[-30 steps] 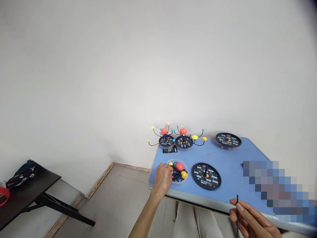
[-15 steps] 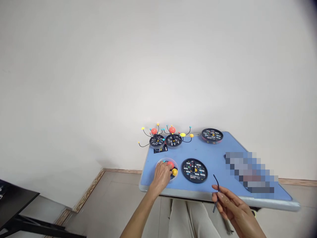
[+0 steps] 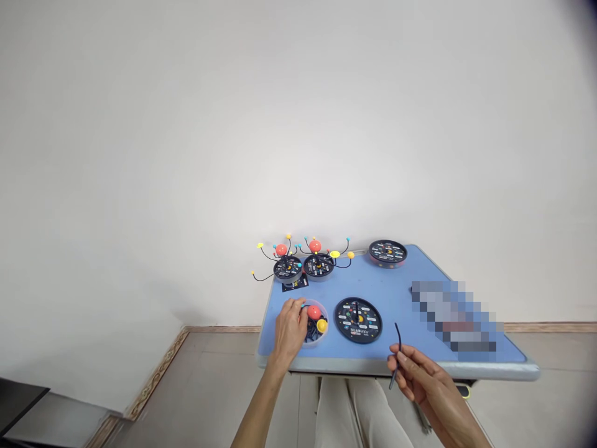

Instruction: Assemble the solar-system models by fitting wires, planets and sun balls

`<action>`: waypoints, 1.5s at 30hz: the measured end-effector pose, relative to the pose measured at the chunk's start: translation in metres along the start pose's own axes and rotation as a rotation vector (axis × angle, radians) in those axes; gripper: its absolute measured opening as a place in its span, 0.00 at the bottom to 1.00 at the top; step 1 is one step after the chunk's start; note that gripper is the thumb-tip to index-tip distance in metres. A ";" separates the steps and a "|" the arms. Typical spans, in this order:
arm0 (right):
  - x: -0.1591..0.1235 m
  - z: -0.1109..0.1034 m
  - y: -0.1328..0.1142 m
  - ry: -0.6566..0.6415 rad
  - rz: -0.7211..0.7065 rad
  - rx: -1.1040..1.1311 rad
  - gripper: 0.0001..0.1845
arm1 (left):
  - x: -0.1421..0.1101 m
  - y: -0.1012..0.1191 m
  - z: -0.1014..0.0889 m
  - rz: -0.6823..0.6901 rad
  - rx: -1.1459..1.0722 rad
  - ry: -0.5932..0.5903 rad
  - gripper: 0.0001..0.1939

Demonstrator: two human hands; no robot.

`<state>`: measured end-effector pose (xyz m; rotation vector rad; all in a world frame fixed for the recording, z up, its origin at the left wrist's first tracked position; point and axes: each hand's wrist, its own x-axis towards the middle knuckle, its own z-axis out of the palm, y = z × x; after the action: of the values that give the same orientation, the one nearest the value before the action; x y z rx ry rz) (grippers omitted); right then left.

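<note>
My right hand (image 3: 426, 376) pinches a thin, dark curved rod (image 3: 398, 339) between thumb and fingers, just past the table's front edge. At the left side of a clear plastic bowl (image 3: 324, 339) is my left hand (image 3: 290, 330), its fingers curled over the rim; what they grip is hidden. In the bowl lie a red ball (image 3: 314, 312), a yellow ball (image 3: 321, 325) and several dark curved rods (image 3: 310, 330). To the bowl's right, a round black printed base (image 3: 347, 330) lies flat, with a short dark post (image 3: 357, 311) upright at its middle.
Two assembled solar-system models (image 3: 288, 269) (image 3: 319, 266) stand at the back left, their arms spreading outward. A printed card (image 3: 295, 284) lies in front of them. Another round base (image 3: 387, 252) sits at the back right. A pixelated item (image 3: 454, 317) occupies the blue table's (image 3: 396, 292) right side.
My left hand has drawn back from the middle of the bowl to its left rim, uncovering the dark rods. My right hand still holds its rod. The whole view has shifted slightly.
</note>
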<state>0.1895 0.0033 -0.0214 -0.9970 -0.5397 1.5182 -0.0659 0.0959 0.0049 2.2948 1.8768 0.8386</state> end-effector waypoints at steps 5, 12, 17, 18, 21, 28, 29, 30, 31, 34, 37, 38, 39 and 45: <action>0.003 0.003 0.004 -0.044 0.020 0.037 0.20 | -0.002 -0.009 -0.002 -0.173 -0.501 0.317 0.14; 0.005 0.012 0.006 -0.064 0.017 0.046 0.20 | -0.023 0.017 -0.010 -0.457 -1.114 0.207 0.21; 0.005 0.020 -0.002 -0.029 -0.012 0.068 0.22 | -0.051 0.048 -0.015 -0.481 -1.273 0.128 0.21; 0.005 0.022 -0.004 -0.035 -0.021 0.072 0.22 | -0.056 0.052 -0.015 -0.480 -1.265 0.125 0.21; 0.004 0.025 -0.006 -0.070 -0.042 0.073 0.21 | -0.068 0.061 -0.013 -0.478 -1.247 0.143 0.19; -0.004 0.027 -0.003 -0.083 -0.023 0.038 0.21 | -0.089 0.073 -0.009 -0.355 -1.192 0.261 0.12; -0.005 0.027 -0.003 -0.084 -0.027 0.038 0.20 | -0.092 0.074 -0.010 -0.342 -1.180 0.269 0.12; -0.006 0.027 -0.003 -0.085 -0.033 0.044 0.19 | -0.095 0.075 -0.010 -0.333 -1.169 0.273 0.11; -0.006 0.028 -0.003 -0.081 -0.041 0.056 0.18 | -0.097 0.075 -0.011 -0.329 -1.159 0.277 0.12; -0.008 0.033 -0.006 -0.080 -0.038 0.096 0.18 | -0.105 0.075 -0.010 -0.351 -1.124 0.305 0.12; -0.011 0.038 -0.009 -0.092 -0.013 0.122 0.18 | -0.114 0.075 -0.007 -0.381 -1.079 0.337 0.12; -0.011 0.039 -0.009 -0.097 -0.008 0.128 0.18 | -0.116 0.075 -0.005 -0.380 -1.066 0.340 0.11; -0.012 0.040 -0.008 -0.101 -0.006 0.135 0.18 | -0.118 0.075 -0.003 -0.374 -1.054 0.338 0.11; -0.011 0.038 -0.003 -0.128 0.017 0.192 0.19 | -0.126 0.076 0.004 -0.331 -0.975 0.338 0.10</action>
<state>0.1590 0.0006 0.0038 -0.7625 -0.4661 1.6241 -0.0107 -0.0391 -0.0164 1.2752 1.3631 1.6600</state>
